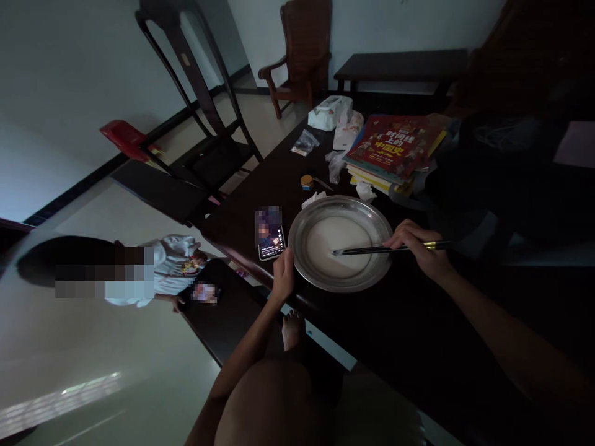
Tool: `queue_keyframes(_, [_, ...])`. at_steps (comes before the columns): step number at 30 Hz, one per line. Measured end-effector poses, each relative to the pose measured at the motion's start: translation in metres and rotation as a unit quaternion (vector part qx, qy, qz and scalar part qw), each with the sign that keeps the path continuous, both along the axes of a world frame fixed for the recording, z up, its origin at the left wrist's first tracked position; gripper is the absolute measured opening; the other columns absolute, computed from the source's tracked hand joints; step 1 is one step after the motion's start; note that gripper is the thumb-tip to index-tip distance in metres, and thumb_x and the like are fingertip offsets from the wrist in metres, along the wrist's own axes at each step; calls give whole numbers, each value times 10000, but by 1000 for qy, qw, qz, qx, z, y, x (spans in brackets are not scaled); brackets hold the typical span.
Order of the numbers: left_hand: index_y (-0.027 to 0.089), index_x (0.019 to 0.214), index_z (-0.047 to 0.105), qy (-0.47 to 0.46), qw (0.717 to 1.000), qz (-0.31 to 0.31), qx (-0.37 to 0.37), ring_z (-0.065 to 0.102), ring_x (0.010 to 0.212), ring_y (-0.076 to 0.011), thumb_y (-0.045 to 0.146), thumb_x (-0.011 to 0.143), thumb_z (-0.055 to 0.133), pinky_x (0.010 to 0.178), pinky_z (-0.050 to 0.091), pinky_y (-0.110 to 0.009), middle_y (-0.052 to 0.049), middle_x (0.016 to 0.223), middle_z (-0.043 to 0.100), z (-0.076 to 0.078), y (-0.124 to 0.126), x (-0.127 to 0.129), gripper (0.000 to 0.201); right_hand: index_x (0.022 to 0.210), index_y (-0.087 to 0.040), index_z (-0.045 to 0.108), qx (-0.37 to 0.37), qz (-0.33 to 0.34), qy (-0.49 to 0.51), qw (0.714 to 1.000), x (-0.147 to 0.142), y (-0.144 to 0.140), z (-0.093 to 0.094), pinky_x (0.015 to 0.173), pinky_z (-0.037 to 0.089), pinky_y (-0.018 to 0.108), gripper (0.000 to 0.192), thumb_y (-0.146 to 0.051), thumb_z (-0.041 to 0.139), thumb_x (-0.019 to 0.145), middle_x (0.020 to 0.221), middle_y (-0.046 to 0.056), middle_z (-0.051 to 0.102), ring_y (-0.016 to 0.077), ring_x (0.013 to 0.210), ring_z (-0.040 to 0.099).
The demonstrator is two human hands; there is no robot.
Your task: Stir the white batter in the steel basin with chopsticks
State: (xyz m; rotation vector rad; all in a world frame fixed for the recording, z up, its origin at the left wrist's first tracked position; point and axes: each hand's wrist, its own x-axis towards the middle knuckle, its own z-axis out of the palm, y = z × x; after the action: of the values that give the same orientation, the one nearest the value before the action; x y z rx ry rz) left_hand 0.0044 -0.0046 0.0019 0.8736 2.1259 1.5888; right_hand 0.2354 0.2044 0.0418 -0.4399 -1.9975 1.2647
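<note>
A round metal basin sits on the dark table and holds a white, milky mixture. My left hand is closed on the near-left rim of the basin. From the right, my right hand grips a pair of dark chopsticks with gold-coloured ends. Their tips dip into the mixture near the middle of the basin. Just left of the basin lies a phone with its screen lit, close to my left hand.
Behind the basin are crumpled tissue, a small round jar, plastic bags and a stack of books. A person is at a dark bench on the left with another lit screen. A tall chair stands beyond.
</note>
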Motion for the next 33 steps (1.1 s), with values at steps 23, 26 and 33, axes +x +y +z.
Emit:
queue_keyframes(23, [179,681,539,-7,1000,0,-7,469,721,-158,732,870,375,710,416,-282,-17,690,541,0,-1,-1,607,730,-287,719,38,6,-27,999,-1,-1,2,795,500,418,303,-389,542,953,809,15,757,226,830,639])
queue_keyframes(26, [180,670,528,3,1000,-1,-7,464,706,-155,747,869,355,702,417,-284,-17,681,537,-1,-1,-1,625,707,-280,709,29,-9,-9,1000,0,0,3,771,498,410,330,-389,528,960,773,17,745,222,797,639])
queue_keyframes(33, [175,669,522,2,1000,2,-3,446,686,-145,768,858,347,676,399,-279,-10,674,520,-4,-1,-2,647,743,-276,723,36,19,-19,999,0,1,0,795,496,401,294,-362,542,957,822,16,754,219,834,644])
